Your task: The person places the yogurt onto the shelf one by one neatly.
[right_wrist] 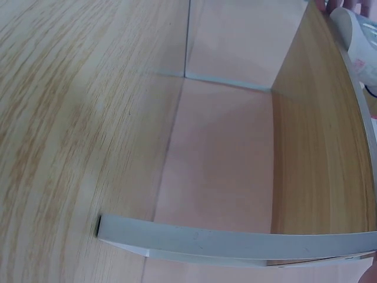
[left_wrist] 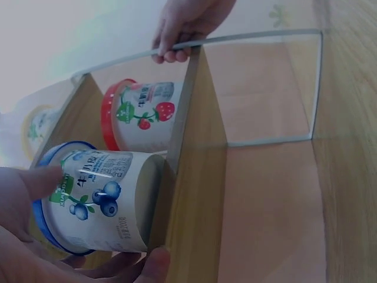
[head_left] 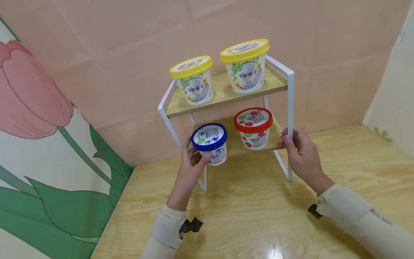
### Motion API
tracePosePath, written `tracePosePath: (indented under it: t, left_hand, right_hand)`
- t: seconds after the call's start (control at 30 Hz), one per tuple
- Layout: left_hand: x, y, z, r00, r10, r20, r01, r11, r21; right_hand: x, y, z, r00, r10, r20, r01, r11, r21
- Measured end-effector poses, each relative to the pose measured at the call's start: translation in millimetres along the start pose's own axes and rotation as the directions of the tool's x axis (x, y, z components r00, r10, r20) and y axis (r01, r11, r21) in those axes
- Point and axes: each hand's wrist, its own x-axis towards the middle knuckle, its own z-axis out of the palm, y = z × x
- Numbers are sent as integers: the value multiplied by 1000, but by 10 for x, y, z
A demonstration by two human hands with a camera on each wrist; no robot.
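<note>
My left hand (head_left: 191, 165) grips a small tub with a blue lid (head_left: 209, 136), its thumb in front and fingers round the side. Blueberries are printed on this tub (left_wrist: 97, 200). It is at the front left edge of the lower board (left_wrist: 197, 200) of a two-tier rack; whether its base rests there I cannot tell. To its right, a red-lidded tub (head_left: 253, 138) with strawberries stands on that board. My right hand (head_left: 304, 154) holds the rack's white right-hand post (head_left: 290, 108) at the lower board's height.
Two yellow-lidded tubs, one on the left (head_left: 198, 86) and one on the right (head_left: 247, 73), stand on the rack's upper board (head_left: 221, 82). The rack is on a wood-grain table (head_left: 239, 208), before a pink backdrop (head_left: 129, 72). A tulip-patterned panel (head_left: 32, 90) is at the left.
</note>
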Motion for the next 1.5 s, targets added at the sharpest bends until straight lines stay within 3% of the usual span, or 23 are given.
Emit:
tracePosePath:
  t: [0.2,0.53,0.77,1.03,1.2,1.3,1.5]
  left_hand:
    - [13,-59,15,1000,19,-6,-19,999,49]
    - [60,-97,36,999,-16,-30,18,998,61]
    - [91,-106,54,1000,29,-9,-28,995,99]
    - [123,-125,124,995,63,-81,-46,980,193]
    - [112,-170,132,995,79,-60,-66,979,193]
    - [38,-168,101,995,93,-27,-83,963,255]
    - [-207,-135,4,991,132,26,-130,893,430]
  right_hand:
    - [-1,6,6,1000,-21,-1,21,1000,12]
    - [-4,-4,1,1000,-6,9,6,1000,19]
    - [0,-8,3,1000,-2,13,1,1000,23]
    - [-14,16,-15,1000,18,20,-19,1000,20]
    - [-31,34,-15,1000,10,4,-10,1000,28]
    - [-35,26,-10,1000,2,4,-2,1000,23]
    - [-16,18,-9,1000,-12,6,12,1000,12]
